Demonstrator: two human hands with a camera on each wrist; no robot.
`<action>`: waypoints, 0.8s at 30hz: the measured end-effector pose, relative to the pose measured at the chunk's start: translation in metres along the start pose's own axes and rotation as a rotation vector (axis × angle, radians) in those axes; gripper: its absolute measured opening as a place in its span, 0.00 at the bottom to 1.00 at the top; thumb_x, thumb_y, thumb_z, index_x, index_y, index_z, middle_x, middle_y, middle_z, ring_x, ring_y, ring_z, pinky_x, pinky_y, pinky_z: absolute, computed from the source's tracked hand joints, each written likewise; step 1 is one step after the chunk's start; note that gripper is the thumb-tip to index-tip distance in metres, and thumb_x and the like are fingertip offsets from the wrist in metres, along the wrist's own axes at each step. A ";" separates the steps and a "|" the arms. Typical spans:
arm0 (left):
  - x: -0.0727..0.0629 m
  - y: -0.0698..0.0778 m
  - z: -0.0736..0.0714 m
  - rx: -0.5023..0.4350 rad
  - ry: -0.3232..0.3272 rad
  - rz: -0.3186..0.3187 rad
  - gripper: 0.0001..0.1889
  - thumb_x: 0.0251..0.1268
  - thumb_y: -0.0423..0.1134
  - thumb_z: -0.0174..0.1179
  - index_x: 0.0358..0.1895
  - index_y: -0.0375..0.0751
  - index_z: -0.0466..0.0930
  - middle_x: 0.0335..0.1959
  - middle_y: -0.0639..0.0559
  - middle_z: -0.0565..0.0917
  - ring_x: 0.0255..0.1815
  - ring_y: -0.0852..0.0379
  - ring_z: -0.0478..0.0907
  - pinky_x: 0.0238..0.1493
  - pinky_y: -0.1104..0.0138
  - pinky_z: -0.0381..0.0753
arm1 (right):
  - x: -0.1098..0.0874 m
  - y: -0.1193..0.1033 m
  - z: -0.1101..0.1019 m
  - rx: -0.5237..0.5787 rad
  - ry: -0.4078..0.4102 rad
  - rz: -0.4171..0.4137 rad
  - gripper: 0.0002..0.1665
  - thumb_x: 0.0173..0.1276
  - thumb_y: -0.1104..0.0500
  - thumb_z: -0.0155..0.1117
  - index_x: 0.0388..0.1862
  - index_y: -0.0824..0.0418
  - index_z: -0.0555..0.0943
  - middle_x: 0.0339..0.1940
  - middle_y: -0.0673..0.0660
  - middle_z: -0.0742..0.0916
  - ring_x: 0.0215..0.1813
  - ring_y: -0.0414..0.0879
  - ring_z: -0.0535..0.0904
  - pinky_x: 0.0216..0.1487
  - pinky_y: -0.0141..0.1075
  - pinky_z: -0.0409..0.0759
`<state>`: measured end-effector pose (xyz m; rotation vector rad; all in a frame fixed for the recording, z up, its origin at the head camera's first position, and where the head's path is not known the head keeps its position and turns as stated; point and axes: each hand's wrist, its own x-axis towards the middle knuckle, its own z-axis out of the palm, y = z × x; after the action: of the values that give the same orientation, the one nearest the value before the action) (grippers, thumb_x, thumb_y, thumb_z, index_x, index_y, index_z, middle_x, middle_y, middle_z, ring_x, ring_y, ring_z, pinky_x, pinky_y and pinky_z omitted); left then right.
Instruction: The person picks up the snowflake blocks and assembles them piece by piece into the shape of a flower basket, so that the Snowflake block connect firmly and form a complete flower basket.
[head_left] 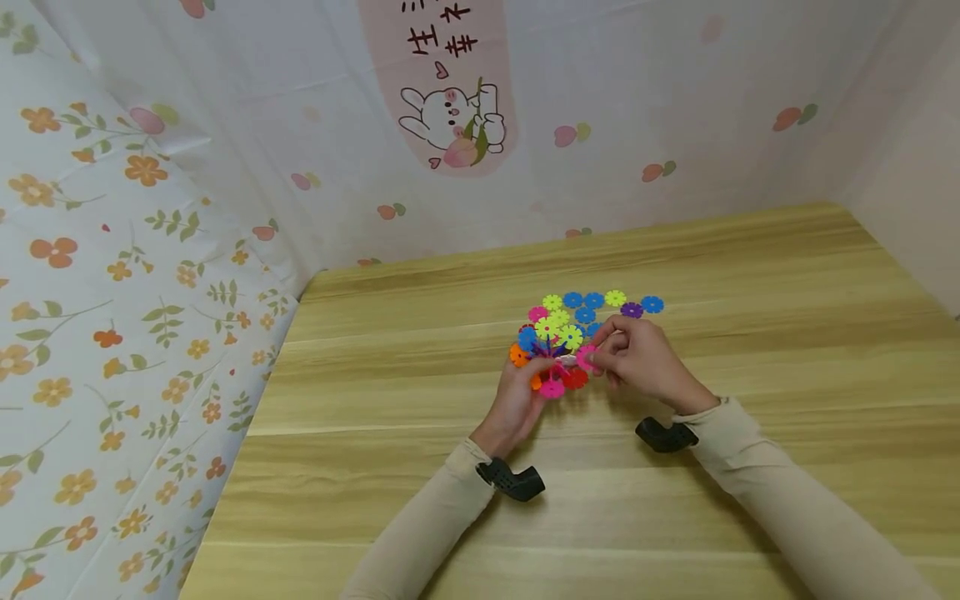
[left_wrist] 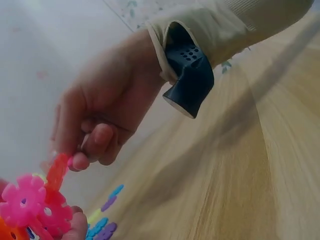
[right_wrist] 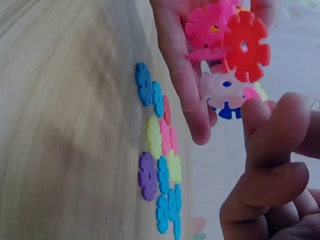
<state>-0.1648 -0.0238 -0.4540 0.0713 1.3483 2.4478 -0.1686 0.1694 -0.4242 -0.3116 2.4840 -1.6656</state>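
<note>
In the head view my left hand (head_left: 513,400) holds a cluster of joined flower-shaped plastic discs, its thumb over the near side. A red disc (right_wrist: 246,47), pink discs and a pale, whitish disc (right_wrist: 226,89) belong to this cluster; orange, blue and purple parts show too. To its right, my right hand (head_left: 641,358) pinches a pink notched disc (head_left: 586,357) between thumb and index finger, against the cluster's right side. The right fingertips (right_wrist: 256,111) hide most of that disc in the right wrist view, so whether it is joined I cannot tell.
Loose flower discs lie on the wooden table (head_left: 420,400) behind the hands: several blue discs (head_left: 573,299), yellow-green discs (head_left: 615,297), pink ones and a purple disc (head_left: 632,310). A printed cloth (head_left: 337,108) hangs behind the table, a floral cloth (head_left: 112,333) at left.
</note>
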 end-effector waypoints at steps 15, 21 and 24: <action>0.000 -0.001 0.004 0.020 0.029 0.011 0.26 0.68 0.24 0.48 0.66 0.43 0.58 0.62 0.41 0.72 0.51 0.55 0.76 0.41 0.72 0.82 | 0.000 0.004 0.010 -0.008 0.097 -0.062 0.04 0.65 0.71 0.65 0.35 0.70 0.77 0.20 0.65 0.85 0.15 0.54 0.79 0.16 0.33 0.72; 0.001 -0.001 0.004 0.044 0.005 -0.022 0.30 0.68 0.26 0.49 0.72 0.44 0.55 0.66 0.43 0.70 0.59 0.53 0.75 0.49 0.70 0.82 | 0.000 0.003 0.010 0.029 0.083 -0.051 0.05 0.65 0.71 0.65 0.34 0.71 0.76 0.19 0.63 0.84 0.16 0.53 0.79 0.16 0.32 0.72; 0.000 0.002 0.000 0.074 -0.028 -0.046 0.28 0.70 0.28 0.50 0.72 0.44 0.57 0.66 0.45 0.72 0.62 0.52 0.74 0.57 0.66 0.80 | -0.001 0.004 0.007 0.036 0.045 -0.031 0.06 0.65 0.71 0.64 0.36 0.71 0.75 0.21 0.62 0.84 0.19 0.54 0.82 0.19 0.34 0.78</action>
<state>-0.1656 -0.0248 -0.4521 0.0914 1.4131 2.3505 -0.1662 0.1645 -0.4304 -0.3134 2.4908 -1.7459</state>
